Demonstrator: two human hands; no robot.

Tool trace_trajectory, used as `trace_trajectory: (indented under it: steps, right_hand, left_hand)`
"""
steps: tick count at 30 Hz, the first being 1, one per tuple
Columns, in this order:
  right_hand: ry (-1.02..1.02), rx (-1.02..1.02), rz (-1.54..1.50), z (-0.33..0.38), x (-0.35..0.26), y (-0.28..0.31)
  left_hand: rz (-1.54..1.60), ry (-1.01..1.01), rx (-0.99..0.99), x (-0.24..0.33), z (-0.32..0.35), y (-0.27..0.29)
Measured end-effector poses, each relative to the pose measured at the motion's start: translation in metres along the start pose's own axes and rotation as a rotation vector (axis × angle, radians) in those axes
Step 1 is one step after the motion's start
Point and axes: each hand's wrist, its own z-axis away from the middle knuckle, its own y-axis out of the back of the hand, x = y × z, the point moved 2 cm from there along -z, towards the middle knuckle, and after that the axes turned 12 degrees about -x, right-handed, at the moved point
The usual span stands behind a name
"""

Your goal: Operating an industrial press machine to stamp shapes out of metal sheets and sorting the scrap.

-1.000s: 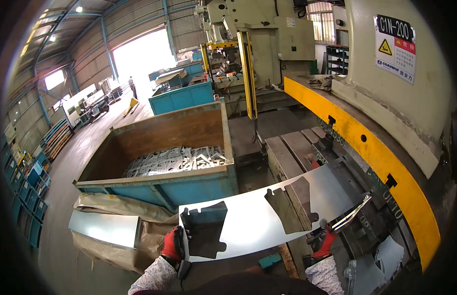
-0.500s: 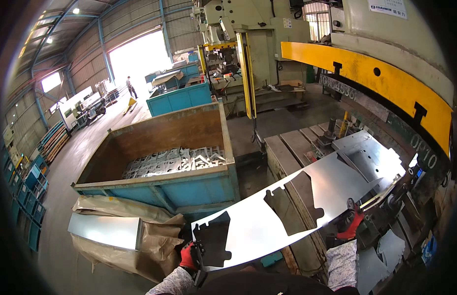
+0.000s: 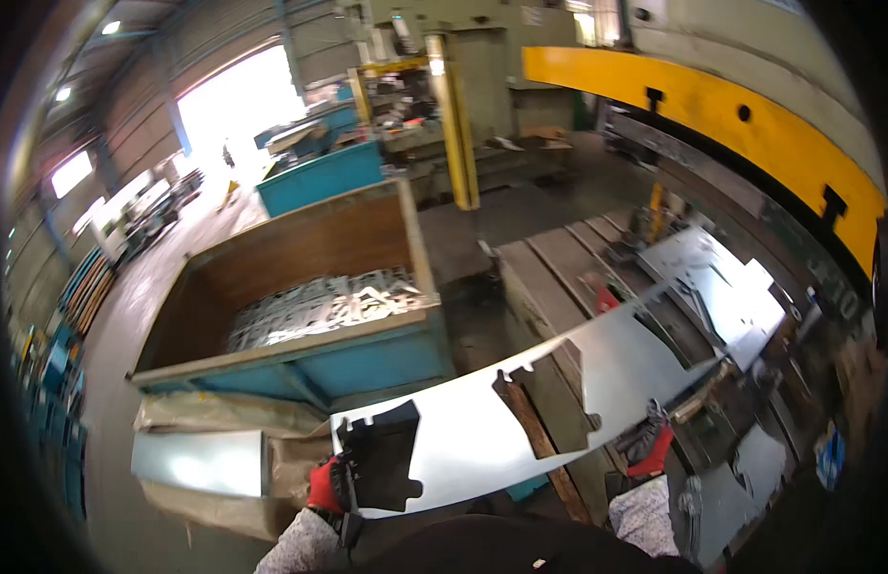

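Note:
A long, bendy metal sheet (image 3: 463, 445) with large shaped cut-outs slants from lower left up toward the press on the right. My left hand (image 3: 327, 486), in a red and black glove, is closed on the sheet's left end beside a cut-out. Farther right, my right hand (image 3: 645, 450), gloved alike, grips the near edge, its fingertips partly hidden. The sheet's far end reaches the press bed, where a flat shiny plate (image 3: 726, 297) lies on the die. Above it hangs the yellow press beam (image 3: 692, 81).
A blue, rusty bin (image 3: 367, 349) holding many metal cut pieces (image 3: 319, 308) stands left of the slotted press table (image 3: 549, 273). Near me on the left, plain sheets (image 3: 200, 462) lie on brown wrapping. Scrap metal (image 3: 759, 469) is at lower right; a yellow post (image 3: 451, 124) stands ahead.
Both hands have drawn the sheet leftward, and its far end has slid off part of the plate on the die. My view has shifted a little.

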Motion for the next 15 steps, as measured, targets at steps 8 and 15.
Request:
trace_trajectory:
  steps: [8, 15]
  right_hand:
    - [0.152, -0.138, 0.413, -0.007, -0.068, 0.033]
    - [0.335, -0.195, 0.565, -0.091, -0.141, 0.030]
  left_hand:
    - [0.398, 0.259, -0.052, 0.062, -0.002, -0.045]
    - [-0.870, -0.243, -0.442, 0.038, -0.020, -0.035]
